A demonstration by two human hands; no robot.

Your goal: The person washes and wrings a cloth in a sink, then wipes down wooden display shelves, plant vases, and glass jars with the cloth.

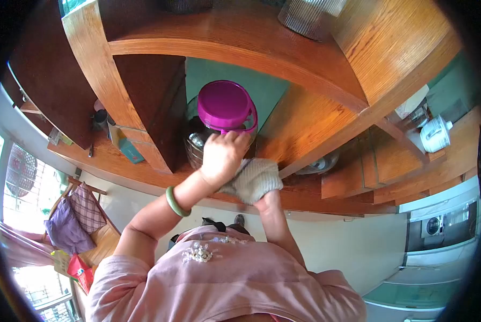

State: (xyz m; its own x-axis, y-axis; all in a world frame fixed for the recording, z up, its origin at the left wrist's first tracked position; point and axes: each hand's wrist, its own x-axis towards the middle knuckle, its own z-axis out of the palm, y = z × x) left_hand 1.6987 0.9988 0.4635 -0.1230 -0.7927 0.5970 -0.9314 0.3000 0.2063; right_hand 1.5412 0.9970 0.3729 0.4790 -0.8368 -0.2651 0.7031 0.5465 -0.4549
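A clear jar (194,153) with a bright purple lid (223,103) stands in a shelf compartment. My left hand (224,159), with a green bangle at its wrist, is closed around the purple handle at the lid's front edge. A pale grey ribbed cloth (259,178) covers most of my right hand (268,200), which grips it low against the jar's front right. The cloth hides my right fingers. Shiny metallic shapes show at the jar's left side, but I cannot make out what they are.
Wooden boards (235,48) frame the compartment above and on both sides. A ribbed glass (307,19) stands on the upper shelf. A white lidded pot (435,134) sits on the right shelves, a teal box (130,151) at left. Clothes hang on a chair (106,236).
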